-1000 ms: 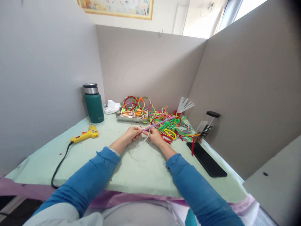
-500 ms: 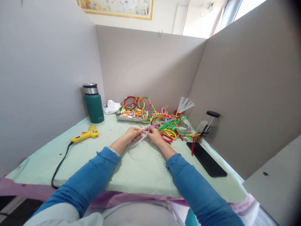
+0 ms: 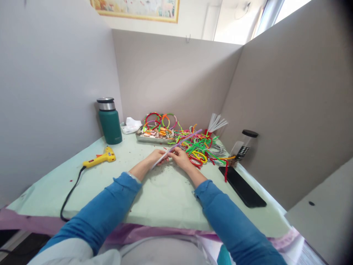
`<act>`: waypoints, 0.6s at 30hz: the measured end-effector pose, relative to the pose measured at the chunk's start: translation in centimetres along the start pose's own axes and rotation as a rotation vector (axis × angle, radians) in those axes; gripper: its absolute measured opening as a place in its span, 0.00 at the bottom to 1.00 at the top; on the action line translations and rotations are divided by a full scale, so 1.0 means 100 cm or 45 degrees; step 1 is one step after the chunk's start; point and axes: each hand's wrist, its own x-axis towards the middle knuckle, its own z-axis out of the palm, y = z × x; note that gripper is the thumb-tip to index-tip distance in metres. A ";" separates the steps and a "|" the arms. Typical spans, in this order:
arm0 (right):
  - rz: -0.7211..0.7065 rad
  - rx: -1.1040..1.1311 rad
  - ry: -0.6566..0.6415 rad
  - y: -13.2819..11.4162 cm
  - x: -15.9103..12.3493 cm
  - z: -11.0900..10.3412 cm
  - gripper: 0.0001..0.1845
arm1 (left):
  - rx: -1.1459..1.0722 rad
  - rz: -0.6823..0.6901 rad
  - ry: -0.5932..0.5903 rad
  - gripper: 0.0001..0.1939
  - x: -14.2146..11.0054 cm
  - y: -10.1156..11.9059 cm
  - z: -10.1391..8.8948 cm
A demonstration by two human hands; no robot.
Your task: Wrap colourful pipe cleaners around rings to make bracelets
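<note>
Close together over the middle of the table, my left hand (image 3: pixel 156 157) and my right hand (image 3: pixel 179 158) are both closed on pipe cleaners. A purple pipe cleaner (image 3: pixel 189 136) runs from my fingers up and to the right, above the colourful heap. From the same spot a white pipe cleaner (image 3: pixel 160 159) slants down to the left, across my left hand. The two strands meet at my fingertips; how they are joined is too small to make out. Beyond my right hand lies a tangled heap of pipe cleaners (image 3: pixel 204 145) in green, red, yellow and grey.
Behind my hands stands a metal tray (image 3: pixel 156 140) of small pieces, with coloured rings (image 3: pixel 169 119) on it. To the left are a yellow glue gun (image 3: pixel 100 159) with a black cord and a green bottle (image 3: pixel 110 123). A phone (image 3: pixel 242 187) and a clear bottle (image 3: pixel 245 145) are at right.
The white pipe cleaner has swung up and left, now lying across my left hand. The purple one tilts more steeply upward. My hands have barely shifted.
</note>
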 end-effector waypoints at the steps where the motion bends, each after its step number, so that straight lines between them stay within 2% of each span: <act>1: 0.005 -0.024 0.008 0.000 0.000 0.000 0.12 | 0.018 -0.001 -0.005 0.18 -0.001 0.001 0.001; 4: 0.039 -0.055 0.023 -0.003 -0.001 -0.001 0.11 | 0.132 -0.020 0.012 0.16 -0.003 0.003 0.003; 11: 0.079 0.062 -0.052 -0.012 -0.003 -0.003 0.11 | 0.316 0.023 -0.016 0.13 -0.005 0.004 0.005; 18: 0.110 0.084 -0.050 -0.012 -0.003 -0.002 0.16 | 0.444 0.047 0.015 0.18 -0.002 -0.001 0.004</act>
